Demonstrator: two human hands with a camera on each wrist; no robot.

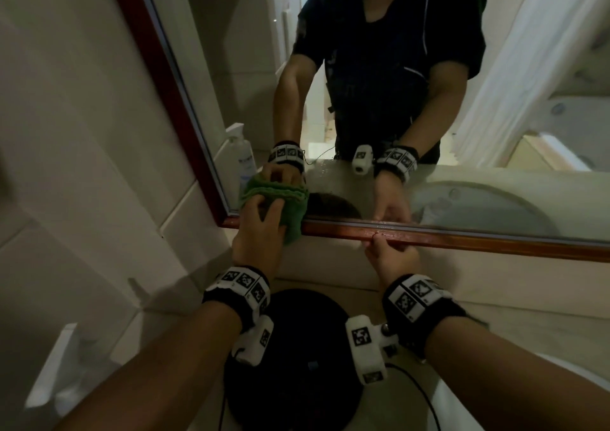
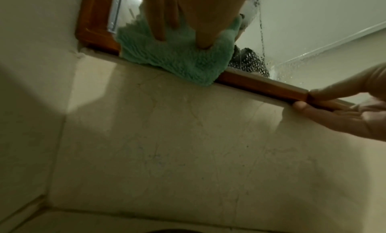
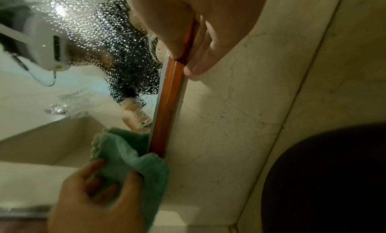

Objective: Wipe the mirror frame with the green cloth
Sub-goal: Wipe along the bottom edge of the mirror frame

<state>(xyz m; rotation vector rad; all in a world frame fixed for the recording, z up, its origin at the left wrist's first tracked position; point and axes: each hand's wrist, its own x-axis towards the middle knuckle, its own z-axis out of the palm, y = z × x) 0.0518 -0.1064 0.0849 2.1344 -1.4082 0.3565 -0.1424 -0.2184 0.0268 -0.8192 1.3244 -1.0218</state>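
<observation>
Cloth (image 1: pixel 284 206) bunched green at the frame's (image 1: pixel 462 237) lower left corner, draped over the bottom rail and onto wet glass (image 1: pixel 363 186), pinned there by left hand (image 1: pixel 255 232) with fingers spread and curled into the folds. Right hand (image 1: pixel 391 254) well along the same rail, thumb on the front, fingers tucked underneath, pinching the wood. Below, pale stone wall (image 2: pixel 188 145) and a dark round object (image 1: pixel 290 358).

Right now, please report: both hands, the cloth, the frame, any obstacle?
Left hand presses green cloth on frame's lower left corner. Right hand pinches bottom frame. Wet glass above; nothing between cloth and right hand.
</observation>
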